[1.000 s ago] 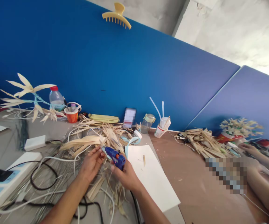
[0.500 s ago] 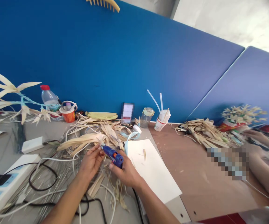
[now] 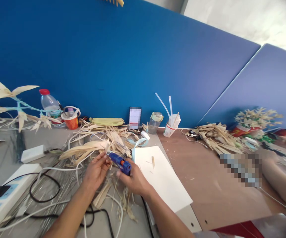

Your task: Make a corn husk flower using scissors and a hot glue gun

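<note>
My right hand (image 3: 133,178) is wrapped round a blue glue gun (image 3: 119,162), whose tip points up and left. Right at that tip, the fingers of my left hand (image 3: 98,170) are pinched together on something pale and too small to make out. Dried corn husks (image 3: 83,150) lie just behind my fingertips, and more husk strips (image 3: 102,195) are under and between my hands. To the right of the glue gun is a white sheet of paper (image 3: 160,178) with small husk scraps on it.
At left are a power strip (image 3: 21,185), tangled cables and a husk flower stem (image 3: 28,105). Along the back stand a bottle (image 3: 50,104), cups (image 3: 170,128), a phone (image 3: 135,118) and a jar (image 3: 154,123). Another person's arm (image 3: 281,178) rests at right, near more husks (image 3: 214,137).
The view has shifted slightly. My hands keep nearly the same pose around the glue gun. At right, the other person's hands have moved a little, showing green material by the potted husk flowers.
</note>
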Demonstrator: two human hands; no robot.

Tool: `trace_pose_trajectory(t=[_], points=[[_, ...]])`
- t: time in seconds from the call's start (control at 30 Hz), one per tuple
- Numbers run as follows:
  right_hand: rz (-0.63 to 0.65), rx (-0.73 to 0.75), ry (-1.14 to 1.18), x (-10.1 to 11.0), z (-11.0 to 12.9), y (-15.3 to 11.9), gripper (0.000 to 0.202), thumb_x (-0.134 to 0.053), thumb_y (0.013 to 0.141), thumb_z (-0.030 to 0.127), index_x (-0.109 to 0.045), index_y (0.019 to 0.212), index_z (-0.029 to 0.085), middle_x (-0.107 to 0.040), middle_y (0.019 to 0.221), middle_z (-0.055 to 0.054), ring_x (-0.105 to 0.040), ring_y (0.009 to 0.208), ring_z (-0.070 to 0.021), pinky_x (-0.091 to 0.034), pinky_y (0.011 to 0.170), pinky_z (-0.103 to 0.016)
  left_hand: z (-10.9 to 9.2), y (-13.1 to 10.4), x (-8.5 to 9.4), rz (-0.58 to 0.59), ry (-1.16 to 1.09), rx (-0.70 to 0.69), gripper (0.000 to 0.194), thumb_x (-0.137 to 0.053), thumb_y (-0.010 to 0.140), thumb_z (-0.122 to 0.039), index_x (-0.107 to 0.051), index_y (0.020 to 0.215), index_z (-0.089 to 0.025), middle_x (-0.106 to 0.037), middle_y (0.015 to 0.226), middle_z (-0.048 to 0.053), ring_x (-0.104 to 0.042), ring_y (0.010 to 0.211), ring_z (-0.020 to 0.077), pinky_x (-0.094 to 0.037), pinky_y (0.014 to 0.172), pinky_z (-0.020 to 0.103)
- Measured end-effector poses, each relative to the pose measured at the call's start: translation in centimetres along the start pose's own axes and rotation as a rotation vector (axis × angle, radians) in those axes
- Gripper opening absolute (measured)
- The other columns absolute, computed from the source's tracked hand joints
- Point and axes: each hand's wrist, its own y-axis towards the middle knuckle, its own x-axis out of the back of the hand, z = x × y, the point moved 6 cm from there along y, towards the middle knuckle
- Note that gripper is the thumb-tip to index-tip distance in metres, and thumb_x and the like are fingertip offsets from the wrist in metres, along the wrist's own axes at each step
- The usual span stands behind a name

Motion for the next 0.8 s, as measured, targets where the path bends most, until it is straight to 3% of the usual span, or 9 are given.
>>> trace_pose_trajectory(t=[0.8], points=[[0.001,0.039,-0.028,0.46,-0.07,0.17,0.007,-0.06,0.076,0.022,-0.054,0.078,0.019,-0.05,0.07,0.001,-0.046,0.065,-0.0138,-0.037,0.059,-0.024,-0.05,-0.13,-0.1,0.001,0.003,-0.01,0.02,-0.059,0.067,0.009,-0.067,0.071,-0.009,-0.062,0.061,0.003,-0.052,0.047,0.0063,-0.052,0.052,0.017]])
